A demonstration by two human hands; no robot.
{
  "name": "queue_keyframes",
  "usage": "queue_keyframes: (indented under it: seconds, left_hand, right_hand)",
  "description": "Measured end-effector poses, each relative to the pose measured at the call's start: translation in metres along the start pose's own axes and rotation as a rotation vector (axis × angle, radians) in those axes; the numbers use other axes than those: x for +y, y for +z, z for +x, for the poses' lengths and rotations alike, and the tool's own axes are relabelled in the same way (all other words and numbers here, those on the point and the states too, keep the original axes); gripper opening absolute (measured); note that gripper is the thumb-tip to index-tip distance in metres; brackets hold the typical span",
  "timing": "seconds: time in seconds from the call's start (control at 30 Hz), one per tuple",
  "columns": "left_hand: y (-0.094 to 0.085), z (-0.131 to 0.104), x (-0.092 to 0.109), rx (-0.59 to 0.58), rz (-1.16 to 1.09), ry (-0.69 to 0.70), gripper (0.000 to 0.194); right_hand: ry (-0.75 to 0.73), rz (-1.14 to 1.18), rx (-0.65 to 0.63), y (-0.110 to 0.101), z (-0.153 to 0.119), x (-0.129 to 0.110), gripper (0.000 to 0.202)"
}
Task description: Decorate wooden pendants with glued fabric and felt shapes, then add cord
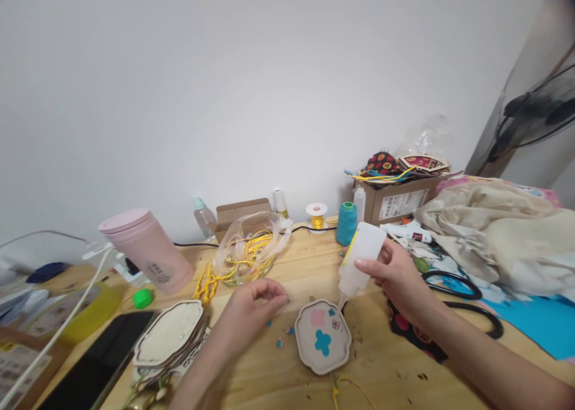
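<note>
My right hand (pixel 395 269) grips a white squeeze glue bottle (pixel 366 251), tipped so its nozzle points down at the upper right rim of a scalloped plaque (pixel 308 350). On the plaque's pale fabric face are a pink flower shape (pixel 318 318), a blue flower shape (pixel 322 343) and two tiny flowers near the nozzle. My left hand (pixel 251 308) hovers left of the plaque with thumb and fingers pinched together; whatever may be between them is too small to make out. Below its fingertips lie small blue and pink flower pieces (pixel 280 342). A yellow cord (pixel 350 381) trails from the plaque's lower edge.
At left stand a stack of similar plaques (pixel 168 332), a black phone (pixel 101 362) and a pink tumbler (pixel 150 251). Yellow cords in a plastic bag (pixel 254 248), teal thread (pixel 346 224) and a filled cardboard box (pixel 395 200) line the back. Black-handled scissors (pixel 476 317) lie right.
</note>
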State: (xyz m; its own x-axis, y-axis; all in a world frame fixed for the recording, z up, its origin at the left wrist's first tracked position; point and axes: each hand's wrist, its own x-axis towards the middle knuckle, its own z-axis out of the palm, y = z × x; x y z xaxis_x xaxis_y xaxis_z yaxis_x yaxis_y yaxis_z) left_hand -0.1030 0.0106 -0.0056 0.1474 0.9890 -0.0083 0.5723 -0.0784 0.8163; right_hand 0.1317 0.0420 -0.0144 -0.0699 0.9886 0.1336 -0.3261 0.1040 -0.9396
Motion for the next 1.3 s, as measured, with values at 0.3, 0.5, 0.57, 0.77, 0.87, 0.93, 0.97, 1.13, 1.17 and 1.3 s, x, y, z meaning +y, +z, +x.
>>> queue_keyframes:
  seconds: [0.3,0.5,0.57,0.77,0.87,0.93,0.97,1.13,1.17,1.3]
  left_hand:
    - [0.047,-0.005,0.023,-0.182,-0.022,0.038,0.013]
    - [0.054,-0.005,0.02,-0.173,0.05,0.072,0.014]
    - [0.058,-0.006,0.019,-0.177,0.071,0.098,0.014]
    - [0.053,-0.003,0.013,-0.161,0.034,0.058,0.016]
    - [0.031,0.0,0.005,-0.028,-0.093,-0.05,0.02]
    - [0.01,0.001,-0.004,0.112,-0.169,-0.104,0.025]
    - [0.0,0.001,-0.009,0.158,-0.154,-0.112,0.026]
    - [-0.023,-0.004,-0.035,0.012,0.149,-0.127,0.026]
    - [-0.022,-0.005,-0.038,-0.023,0.176,-0.119,0.025]
    - [-0.014,-0.006,-0.041,-0.079,0.198,-0.105,0.023]
  right_hand:
    - [-0.14,-0.082,0.082,-0.003,0.001,0.002,0.042]
    - [-0.129,-0.046,0.079,0.0,0.0,-0.002,0.049]
    - [-0.123,-0.035,0.087,0.001,0.0,-0.003,0.052]
    - [-0.106,-0.035,0.061,-0.001,0.0,-0.004,0.053]
    - [-0.066,-0.031,0.005,0.001,-0.001,-0.004,0.052]
    - [-0.037,-0.034,-0.007,0.002,-0.003,-0.004,0.053]
    - [-0.026,-0.038,-0.007,0.003,-0.004,-0.003,0.054]
    - [-0.011,-0.061,-0.028,0.003,-0.005,0.001,0.051]
    - [-0.014,-0.066,-0.032,0.002,-0.005,0.003,0.05]
    - [-0.032,-0.081,-0.032,0.0,-0.004,0.004,0.051]
